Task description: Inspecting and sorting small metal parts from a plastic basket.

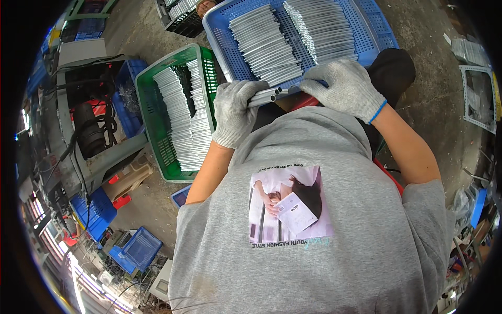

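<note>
Both of my hands wear grey knit gloves and meet just above my lap, at the near edge of a blue crate [215, 36]. My left hand [234, 111] is closed around a few short silvery metal tubes [260, 98], their hollow ends pointing right. My right hand [348, 90], its glove cuffed in blue, curls over other metal tubes [293, 90] whose ends stick out beside its thumb; its palm hides the rest. The two sets of tube ends almost touch. Two rows of similar tubes [266, 44] lie stacked in the blue crate.
Left of my knees, a green crate [145, 104] holds more stacked tubes. A dark crate [180, 23] with tubes stands at the far left of the blue one. Further left is a machine [89, 123] with cables; blue bins [138, 248] sit on the floor.
</note>
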The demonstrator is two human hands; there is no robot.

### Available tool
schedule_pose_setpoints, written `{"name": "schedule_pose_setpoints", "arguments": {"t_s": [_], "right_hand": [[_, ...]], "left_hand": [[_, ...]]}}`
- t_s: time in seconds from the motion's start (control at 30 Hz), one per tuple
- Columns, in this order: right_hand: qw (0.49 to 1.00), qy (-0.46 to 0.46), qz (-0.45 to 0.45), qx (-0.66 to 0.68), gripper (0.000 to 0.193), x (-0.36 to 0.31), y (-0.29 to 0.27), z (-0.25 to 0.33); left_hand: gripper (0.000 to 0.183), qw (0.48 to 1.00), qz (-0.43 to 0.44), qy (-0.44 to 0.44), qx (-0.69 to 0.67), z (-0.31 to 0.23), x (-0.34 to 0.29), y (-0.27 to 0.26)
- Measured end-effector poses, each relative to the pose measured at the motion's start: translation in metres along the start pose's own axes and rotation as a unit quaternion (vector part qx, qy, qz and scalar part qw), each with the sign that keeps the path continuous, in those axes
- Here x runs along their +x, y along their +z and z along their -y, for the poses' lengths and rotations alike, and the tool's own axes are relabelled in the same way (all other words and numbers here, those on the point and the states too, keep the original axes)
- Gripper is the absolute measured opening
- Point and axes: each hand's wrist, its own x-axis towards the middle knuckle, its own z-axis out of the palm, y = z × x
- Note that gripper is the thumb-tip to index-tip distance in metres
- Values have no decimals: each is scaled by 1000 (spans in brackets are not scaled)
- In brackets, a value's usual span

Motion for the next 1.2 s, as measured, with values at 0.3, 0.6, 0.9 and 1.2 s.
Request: {"name": "schedule_pose_setpoints", "arguments": {"t_s": [0.3, 0.6, 0.9, 1.2], "right_hand": [[998, -28, 12, 59, 36, -3, 7, -2], [997, 68, -33, 10, 41, 9, 13, -27], [991, 64, -112, 31, 37, -4, 24, -46], [997, 54, -46, -4, 33, -6, 13, -32]], "left_hand": [[17, 1000, -13, -3, 6, 4, -6, 10], [10, 991, 70, -103, 51, 26, 9, 52], [27, 955, 237, -168, 64, 46, 30, 107], [29, 980, 135, -99, -109, 43, 22, 72]]}}
